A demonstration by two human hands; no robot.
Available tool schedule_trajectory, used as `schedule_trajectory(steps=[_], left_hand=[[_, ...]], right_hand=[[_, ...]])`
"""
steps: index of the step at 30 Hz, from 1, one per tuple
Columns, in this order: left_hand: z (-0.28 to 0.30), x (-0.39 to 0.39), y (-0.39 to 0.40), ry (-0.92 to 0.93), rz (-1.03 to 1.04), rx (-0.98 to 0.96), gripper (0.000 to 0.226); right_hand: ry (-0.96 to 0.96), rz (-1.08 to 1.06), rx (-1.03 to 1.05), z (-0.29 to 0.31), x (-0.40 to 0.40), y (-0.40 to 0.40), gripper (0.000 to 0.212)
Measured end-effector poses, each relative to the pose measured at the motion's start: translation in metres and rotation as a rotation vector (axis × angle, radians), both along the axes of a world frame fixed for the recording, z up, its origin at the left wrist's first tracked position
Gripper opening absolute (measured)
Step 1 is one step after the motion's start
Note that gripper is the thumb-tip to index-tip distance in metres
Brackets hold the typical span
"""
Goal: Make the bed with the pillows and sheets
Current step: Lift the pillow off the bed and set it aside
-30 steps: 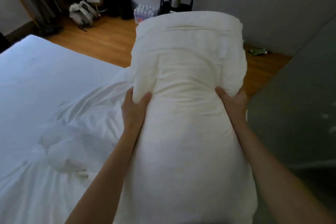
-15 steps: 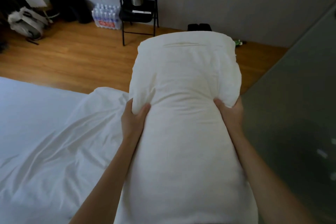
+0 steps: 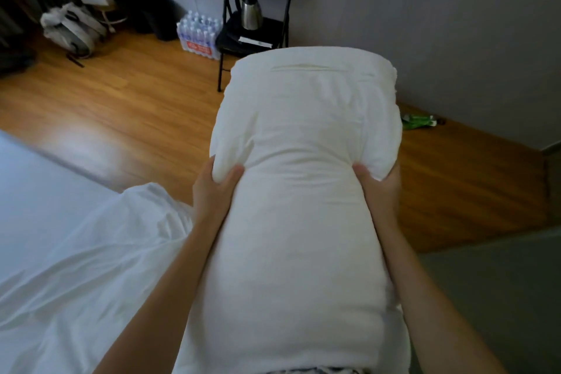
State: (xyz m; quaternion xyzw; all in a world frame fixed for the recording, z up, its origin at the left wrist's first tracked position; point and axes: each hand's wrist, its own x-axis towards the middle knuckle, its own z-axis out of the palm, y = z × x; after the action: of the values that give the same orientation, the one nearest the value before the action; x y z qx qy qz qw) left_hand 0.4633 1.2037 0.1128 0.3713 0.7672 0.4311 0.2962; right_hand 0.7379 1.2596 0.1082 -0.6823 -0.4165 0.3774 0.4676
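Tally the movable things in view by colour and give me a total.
White: 2, the pillow and the sheet
Black: 1, the folding chair
Silver: 1, the kettle
Grey: 1, the backpack
Clear: 1, the pack of water bottles
Total: 6

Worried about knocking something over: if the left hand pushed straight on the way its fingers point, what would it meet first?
The left hand grips the pillow; beyond lies bare floor, then probably the black chair; depth unclear.
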Motion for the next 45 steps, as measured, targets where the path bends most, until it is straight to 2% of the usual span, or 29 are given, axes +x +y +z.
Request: schedule_trajectory(steps=[5, 11, 15, 20, 22, 27, 32, 36, 40, 42, 45], left_hand=[[-0.014, -0.008, 0.086, -0.005, 0.013, -0.031, 0.051], [-0.024, -0.043, 0.215, -0.034, 0.016, 0.013, 0.053], [-0.008, -0.086, 0.313, -0.048, -0.024, 0.070, 0.049], [0.000, -0.168, 0.386, -0.086, 0.077, 0.117, 0.057], [0.003, -0.205, 0.405, -0.081, 0.147, 0.138, 0.056], [-0.004, -0.295, 0.421, -0.058, 0.404, 0.115, 0.058], [-0.023, -0.396, 0.438, -0.065, 0.646, 0.106, 0.052], [-0.018, -0.488, 0.460, -0.012, 0.879, 0.127, 0.044], [0.000, -0.568, 0.468, 0.010, 1.105, 0.097, 0.044], [0.003, -0.602, 0.470, 0.026, 1.198, 0.104, 0.053], [0.008, -0.644, 0.474, 0.050, 1.301, 0.080, 0.052]], right_hand=[[0.020, 0.032, -0.041, -0.012, -0.008, 0.092, 0.068], [-0.028, 0.047, 0.010, -0.010, -0.045, 0.226, 0.070], [-0.057, 0.023, 0.033, 0.009, -0.087, 0.318, 0.068], [-0.077, 0.094, 0.038, 0.033, -0.166, 0.415, 0.059], [-0.063, 0.161, 0.028, 0.035, -0.208, 0.448, 0.058], [-0.070, 0.417, -0.003, 0.023, -0.333, 0.530, 0.070], [-0.021, 0.671, -0.007, -0.004, -0.484, 0.601, 0.058], [-0.007, 0.862, 0.001, -0.013, -0.630, 0.657, 0.073], [-0.018, 1.119, 0.065, 0.012, -0.768, 0.688, 0.055], [0.008, 1.224, 0.043, 0.019, -0.824, 0.697, 0.053], [0.031, 1.304, -0.020, 0.014, -0.890, 0.706, 0.040]])
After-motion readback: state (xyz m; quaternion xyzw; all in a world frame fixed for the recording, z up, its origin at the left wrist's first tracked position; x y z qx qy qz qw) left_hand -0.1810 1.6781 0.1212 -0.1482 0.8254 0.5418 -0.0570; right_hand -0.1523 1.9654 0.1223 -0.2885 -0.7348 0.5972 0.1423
